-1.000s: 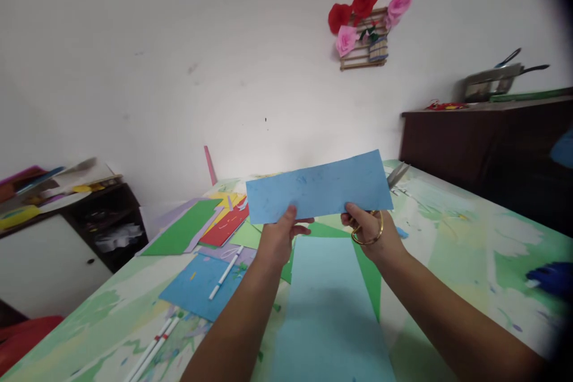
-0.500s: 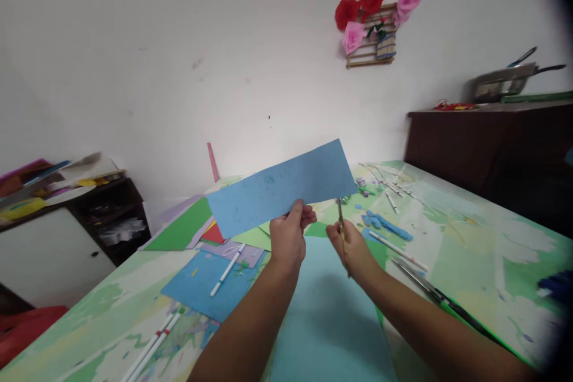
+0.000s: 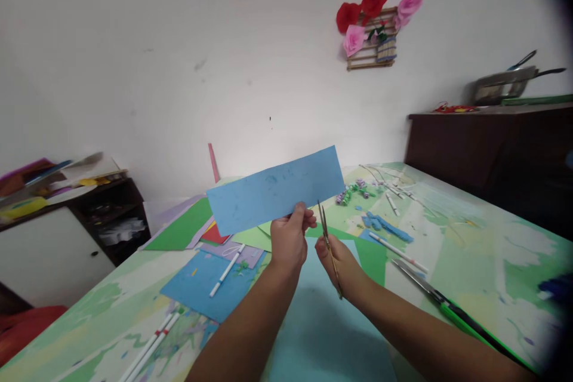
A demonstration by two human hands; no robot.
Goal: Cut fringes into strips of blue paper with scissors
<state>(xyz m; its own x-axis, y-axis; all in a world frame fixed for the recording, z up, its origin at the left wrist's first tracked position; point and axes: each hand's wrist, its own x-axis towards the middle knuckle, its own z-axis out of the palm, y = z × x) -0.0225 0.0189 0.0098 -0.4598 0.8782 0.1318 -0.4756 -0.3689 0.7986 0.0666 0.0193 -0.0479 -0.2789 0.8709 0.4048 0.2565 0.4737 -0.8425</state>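
A wide strip of blue paper is raised above the table, tilted up toward the right. My left hand pinches its lower edge, thumb in front and fingers behind. Just right of it, my right hand is closed around a pair of scissors. Their narrow blades point up, slightly parted, with the tips near the paper's lower edge. Whether the blades touch the paper I cannot tell. Beneath both hands lies a light blue sheet, partly over a green sheet.
A green-handled cutter lies on the right, blade pointing inward, beside a white pen. Blue paper scraps and curled strips lie farther back. On the left are a blue sheet, another pen and coloured papers.
My right hand and the scissors have moved left and slightly down, closer to my left hand. The blue strip has dropped slightly and shifted left, and its right end looks shorter.
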